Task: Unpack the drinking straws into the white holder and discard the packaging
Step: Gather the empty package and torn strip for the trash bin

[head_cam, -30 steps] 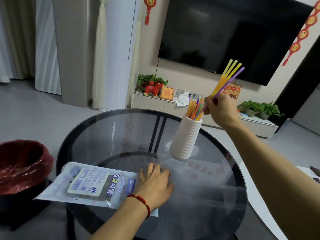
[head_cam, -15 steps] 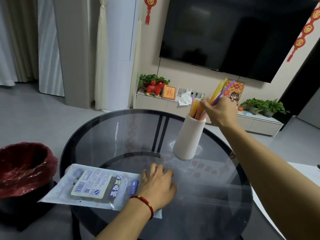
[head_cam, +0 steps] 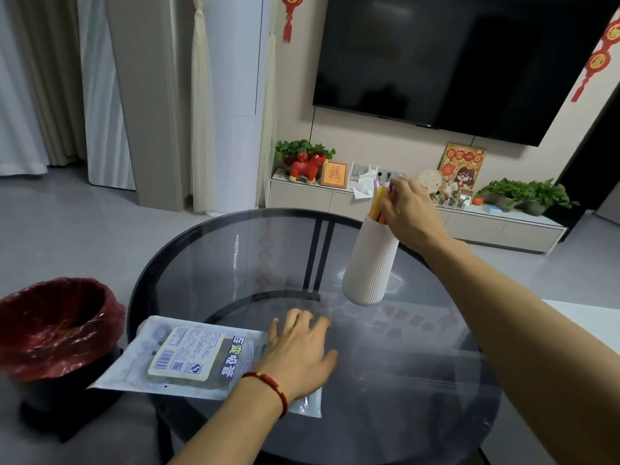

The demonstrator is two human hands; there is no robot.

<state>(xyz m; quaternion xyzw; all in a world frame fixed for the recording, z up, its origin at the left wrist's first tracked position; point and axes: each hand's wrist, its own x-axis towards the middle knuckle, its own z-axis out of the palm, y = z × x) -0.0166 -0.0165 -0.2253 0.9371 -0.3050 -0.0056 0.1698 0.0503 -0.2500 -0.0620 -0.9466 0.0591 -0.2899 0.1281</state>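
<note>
I see a round glass table (head_cam: 208,263) with a dark rim filling the middle. Bin (head_cam: 57,330) with a red liner sits on the floor at near left, just beside the table edge. Packaging (head_cam: 188,357), a flat printed plastic bag, lies on the near-left part of the table, one corner hanging past the rim toward the bin. White holder (head_cam: 370,263), ribbed, stands on the far-right part of the table and looks tilted in this wide-angle view. Left hand (head_cam: 298,354) lies flat on the right end of the packaging, fingers spread, palm down; red bracelet (head_cam: 270,389) on that wrist. Right hand (head_cam: 411,213) is at the holder's mouth, fingers curled around the tops of the straws (head_cam: 378,199). Can't tell how tight that grip is. Straws stand inside the holder, yellow, orange and purple tips showing above its rim.
</note>
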